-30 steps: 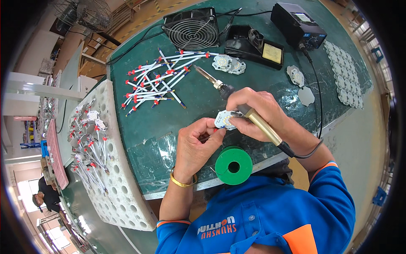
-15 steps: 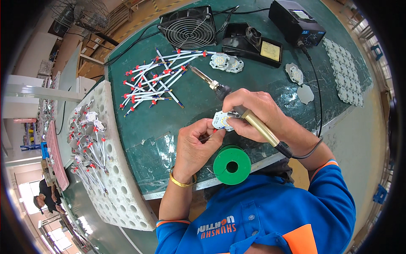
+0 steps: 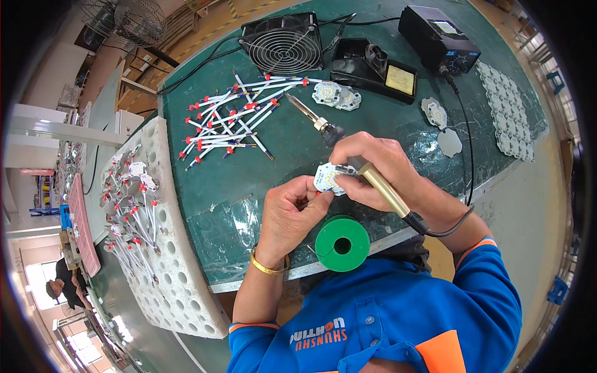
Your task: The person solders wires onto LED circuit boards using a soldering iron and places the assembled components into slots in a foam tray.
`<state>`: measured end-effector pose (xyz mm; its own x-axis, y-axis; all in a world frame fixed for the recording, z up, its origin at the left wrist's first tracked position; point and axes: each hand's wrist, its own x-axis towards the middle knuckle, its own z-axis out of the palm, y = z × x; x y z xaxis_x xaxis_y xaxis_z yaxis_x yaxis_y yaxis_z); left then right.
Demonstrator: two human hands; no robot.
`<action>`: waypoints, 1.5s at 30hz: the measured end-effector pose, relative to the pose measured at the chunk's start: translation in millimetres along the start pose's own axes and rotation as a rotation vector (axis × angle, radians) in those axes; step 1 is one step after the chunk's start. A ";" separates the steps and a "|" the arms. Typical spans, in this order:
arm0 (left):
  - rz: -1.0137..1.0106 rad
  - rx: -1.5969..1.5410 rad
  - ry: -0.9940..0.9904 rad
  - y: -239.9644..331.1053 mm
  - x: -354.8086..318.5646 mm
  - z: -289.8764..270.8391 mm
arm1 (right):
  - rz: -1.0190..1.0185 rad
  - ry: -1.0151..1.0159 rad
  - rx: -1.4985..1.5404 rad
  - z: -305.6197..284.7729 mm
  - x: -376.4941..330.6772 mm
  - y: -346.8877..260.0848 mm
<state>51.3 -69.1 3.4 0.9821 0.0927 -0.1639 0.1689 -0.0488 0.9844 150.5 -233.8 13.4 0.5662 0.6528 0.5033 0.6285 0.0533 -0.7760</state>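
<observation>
Between my two hands is a small white LED circuit board, roughly round with a notched edge. My left hand pinches its near left side; a bit of red and blue shows at those fingertips, mostly hidden. Thumb and fingers of my right hand grip the board's right side. That same hand also carries a soldering iron, its metal tip pointing up and left, away from the board. Just below the hands, at the table's near edge, lies a green solder spool.
White wires with red rings lie in a pile at the left, with LED boards beside it. Behind stand a fan, an iron stand and a soldering station. A perforated foam block holds wired boards.
The whole scene has shifted slightly in the picture. Both hands keep their hold on the board, and the soldering iron stays in my right hand.
</observation>
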 end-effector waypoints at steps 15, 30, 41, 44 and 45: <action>0.064 -0.049 0.127 15.1 -19.5 -3.0 | -0.111 0.107 0.010 -12.8 2.3 -19.3; 0.161 -0.312 0.320 35.3 -71.5 11.0 | -0.395 0.018 0.024 -29.9 -51.0 -69.4; 0.195 -0.305 0.317 37.3 -74.1 13.4 | -0.322 0.006 -0.007 -21.1 -53.1 -78.9; 0.199 -0.310 0.321 37.0 -74.1 13.3 | -0.303 -0.017 0.000 -21.3 -52.5 -79.0; 0.206 -0.318 0.321 36.6 -74.2 13.4 | -0.309 -0.015 -0.001 -20.9 -52.1 -78.9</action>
<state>-14.2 -91.1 50.8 0.9088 0.4169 0.0150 -0.1090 0.2025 0.9732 82.5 -287.8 56.3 0.3399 0.6167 0.7100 0.7704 0.2503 -0.5863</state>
